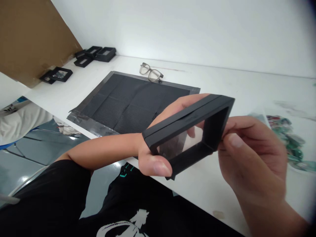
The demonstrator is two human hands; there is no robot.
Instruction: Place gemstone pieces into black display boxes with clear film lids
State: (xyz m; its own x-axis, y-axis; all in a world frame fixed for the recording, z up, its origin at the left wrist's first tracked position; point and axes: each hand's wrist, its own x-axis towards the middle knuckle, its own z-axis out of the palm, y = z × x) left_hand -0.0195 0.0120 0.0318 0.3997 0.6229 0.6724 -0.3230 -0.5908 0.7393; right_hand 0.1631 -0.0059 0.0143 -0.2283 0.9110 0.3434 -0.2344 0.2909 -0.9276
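Observation:
A black box-like frame (190,115) with a clear window in it is held up, tilted, above the table. My left hand (154,163) is closed around its left end, the thumb on the near side and the other fingers behind it, partly visible through the window. At the right end of the frame, my right hand (254,161) is closed, thumb and forefinger pinched together at the frame's edge. The tips of those fingers are partly hidden there. Beneath the frame lies a black ribbed mat (123,98) on a larger dark sheet.
Eyeglasses (150,72) lie behind the mat. Several similar black frames (106,54) are grouped at the back left, and others (61,74) sit nearer the brown panel (34,36). Right of my right hand, a clear container holds green and red pieces (293,144). A white wall (197,33) bounds the table's back.

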